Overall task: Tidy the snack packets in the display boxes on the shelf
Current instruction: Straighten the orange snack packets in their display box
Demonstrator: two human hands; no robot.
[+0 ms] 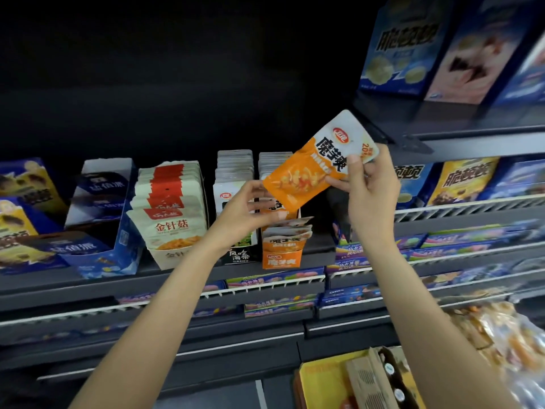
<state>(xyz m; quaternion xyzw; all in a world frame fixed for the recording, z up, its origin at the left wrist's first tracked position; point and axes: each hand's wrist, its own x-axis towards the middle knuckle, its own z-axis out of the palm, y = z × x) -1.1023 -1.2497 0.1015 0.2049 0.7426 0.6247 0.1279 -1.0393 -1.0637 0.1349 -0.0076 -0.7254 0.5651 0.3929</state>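
1. Right hand (370,190) is raised, thumb and fingers pinching the upper end of the orange packet (315,163) — tilted, above the orange display box (281,256).
2. Left hand (250,206) reaches up, fingers curled on the packet's lower corner.

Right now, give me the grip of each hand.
Left hand: pinching the lower corner of the orange packet.
Right hand: pinching the same packet's right edge.
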